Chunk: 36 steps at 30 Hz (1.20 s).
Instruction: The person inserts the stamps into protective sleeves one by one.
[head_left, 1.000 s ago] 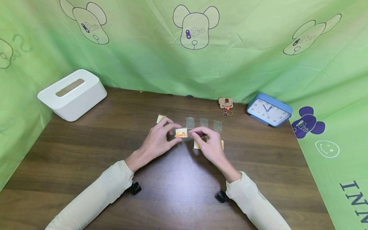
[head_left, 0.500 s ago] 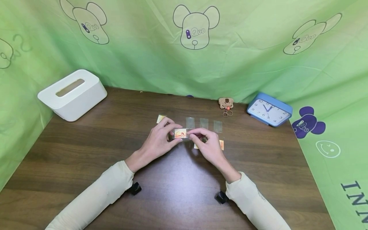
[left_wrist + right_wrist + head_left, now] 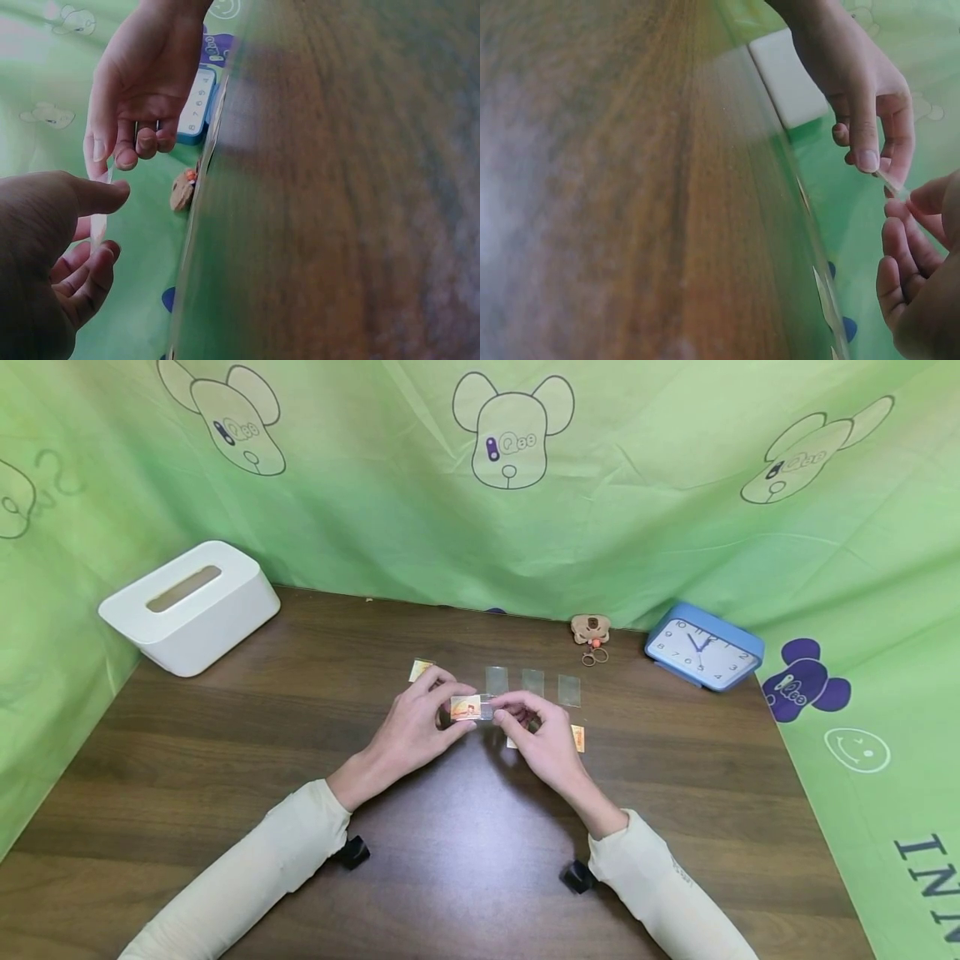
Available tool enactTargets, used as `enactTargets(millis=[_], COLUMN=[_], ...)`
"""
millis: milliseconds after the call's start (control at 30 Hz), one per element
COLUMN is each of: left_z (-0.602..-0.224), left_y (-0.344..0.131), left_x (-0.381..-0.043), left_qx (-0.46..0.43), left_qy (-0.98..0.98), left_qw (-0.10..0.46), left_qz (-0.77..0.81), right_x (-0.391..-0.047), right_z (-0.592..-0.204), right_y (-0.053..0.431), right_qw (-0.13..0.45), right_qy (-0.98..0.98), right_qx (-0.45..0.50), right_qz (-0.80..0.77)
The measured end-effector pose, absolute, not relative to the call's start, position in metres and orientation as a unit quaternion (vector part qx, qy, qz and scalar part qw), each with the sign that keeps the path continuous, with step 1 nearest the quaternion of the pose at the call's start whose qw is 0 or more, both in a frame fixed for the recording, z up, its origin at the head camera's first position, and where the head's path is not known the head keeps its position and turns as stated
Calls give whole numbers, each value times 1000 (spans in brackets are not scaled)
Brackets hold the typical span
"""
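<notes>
Between both hands, close over the table, is a small orange-and-yellow picture card (image 3: 466, 707) in a clear plastic sleeve (image 3: 487, 707). My left hand (image 3: 412, 722) holds it by its long edges, thumb below and fingers above. The thumb and index finger of my right hand (image 3: 551, 739) pinch the see-through right end. Seen from the left wrist, the card (image 3: 98, 229) is a thin pale edge between the fingers. The right wrist view shows the sleeve (image 3: 894, 186) bridging both hands' fingertips.
Behind the hands lie three clear sleeves (image 3: 532, 682) in a row. One small card (image 3: 421, 670) lies beyond the left hand; orange card pieces (image 3: 578, 738) show around the right hand. Farther out stand a white tissue box (image 3: 191, 610), a bear keychain (image 3: 590, 630) and a blue clock (image 3: 703, 646).
The picture card has shifted slightly left in my left hand, and a clear strip now shows at its right. My right fingertips have moved a little left onto that end.
</notes>
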<state>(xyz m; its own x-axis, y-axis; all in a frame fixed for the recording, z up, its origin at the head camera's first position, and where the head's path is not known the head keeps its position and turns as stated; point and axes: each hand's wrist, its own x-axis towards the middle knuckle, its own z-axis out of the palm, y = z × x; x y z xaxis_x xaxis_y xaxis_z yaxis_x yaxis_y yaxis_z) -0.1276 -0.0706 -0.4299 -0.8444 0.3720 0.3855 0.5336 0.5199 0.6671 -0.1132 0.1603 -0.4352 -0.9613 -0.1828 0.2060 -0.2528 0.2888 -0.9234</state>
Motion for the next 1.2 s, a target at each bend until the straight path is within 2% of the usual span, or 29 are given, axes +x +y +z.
enactTargets(millis=[767,1200], left_z=[-428,-431], left_y=[-66,-67], left_x=[-125,-128], left_qx=[-267,-245], left_qy=[-874,-856], left_qw=[73,26], left_qz=[-400,-454], right_x=[-113,-114], right_z=[-434,-434], right_y=[156,159], right_qw=[59,71], right_qy=[-810,-816], right_qx=[124,136], right_qz=[570,557])
